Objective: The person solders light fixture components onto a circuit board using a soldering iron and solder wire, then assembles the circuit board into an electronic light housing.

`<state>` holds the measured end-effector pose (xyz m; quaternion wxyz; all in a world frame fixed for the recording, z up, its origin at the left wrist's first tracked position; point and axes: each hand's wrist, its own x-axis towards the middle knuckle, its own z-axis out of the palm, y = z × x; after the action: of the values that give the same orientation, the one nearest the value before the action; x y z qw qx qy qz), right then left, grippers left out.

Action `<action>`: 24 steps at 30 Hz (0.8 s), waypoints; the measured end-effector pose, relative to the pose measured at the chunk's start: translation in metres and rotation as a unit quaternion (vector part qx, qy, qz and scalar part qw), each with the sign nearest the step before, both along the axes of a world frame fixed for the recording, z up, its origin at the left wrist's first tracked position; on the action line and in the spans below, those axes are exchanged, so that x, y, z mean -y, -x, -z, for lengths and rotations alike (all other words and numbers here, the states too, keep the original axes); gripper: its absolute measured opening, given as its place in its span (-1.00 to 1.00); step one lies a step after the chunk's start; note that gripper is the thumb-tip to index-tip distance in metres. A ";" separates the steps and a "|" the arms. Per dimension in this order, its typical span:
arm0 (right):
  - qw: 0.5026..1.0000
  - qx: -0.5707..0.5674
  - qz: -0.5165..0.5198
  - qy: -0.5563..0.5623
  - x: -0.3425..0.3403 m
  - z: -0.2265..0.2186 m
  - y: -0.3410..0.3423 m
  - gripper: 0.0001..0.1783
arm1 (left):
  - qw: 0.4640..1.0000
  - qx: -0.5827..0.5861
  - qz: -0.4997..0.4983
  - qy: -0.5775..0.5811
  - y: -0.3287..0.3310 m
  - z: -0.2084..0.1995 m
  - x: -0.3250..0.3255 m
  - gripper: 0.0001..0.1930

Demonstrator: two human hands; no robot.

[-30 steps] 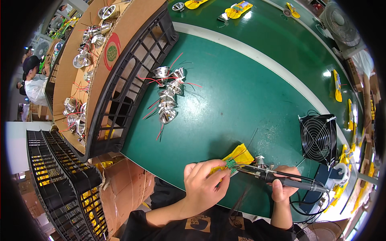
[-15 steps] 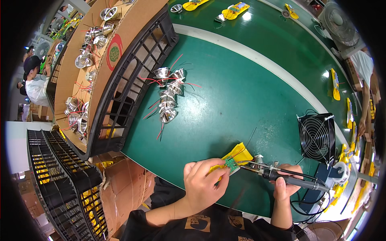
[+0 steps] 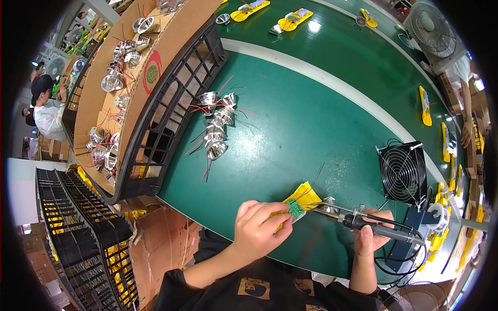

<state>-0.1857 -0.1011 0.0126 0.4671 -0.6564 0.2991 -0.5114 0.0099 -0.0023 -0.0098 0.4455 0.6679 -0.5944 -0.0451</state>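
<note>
Soldering iron (image 3: 358,222) has backed off the circuit board (image 3: 295,208) to the right since a second ago; its tip is now just beside it. Board lies on the yellow plastic piece (image 3: 307,195), above the near edge of the counter (image 3: 270,155). Left hand (image 3: 258,228): fingers pinching board and plastic at the left end. Right hand (image 3: 372,230): fingers wrapped round the iron's handle. One shiny cup (image 3: 329,202) just behind the iron, black fan (image 3: 402,173) farther right.
</note>
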 end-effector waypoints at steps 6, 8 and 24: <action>0.997 0.010 0.073 0.004 -0.001 -0.004 0.001 -0.64 | 0.992 -0.026 0.094 -0.083 -0.038 -0.018 -0.036 -0.70; 0.997 0.046 0.061 0.008 0.002 -0.009 0.003 -0.67 | 0.974 0.085 0.139 -0.160 -0.054 -0.033 -0.055 -0.69; 0.997 0.067 0.025 -0.005 0.004 -0.007 0.001 -0.74 | 0.925 -0.129 0.346 -0.087 -0.009 -0.025 -0.029 -0.62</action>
<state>-0.1864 -0.1047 0.0201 0.4765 -0.6106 0.2855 -0.5644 0.0189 0.0271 0.0157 0.4152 0.4457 -0.7193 -0.3340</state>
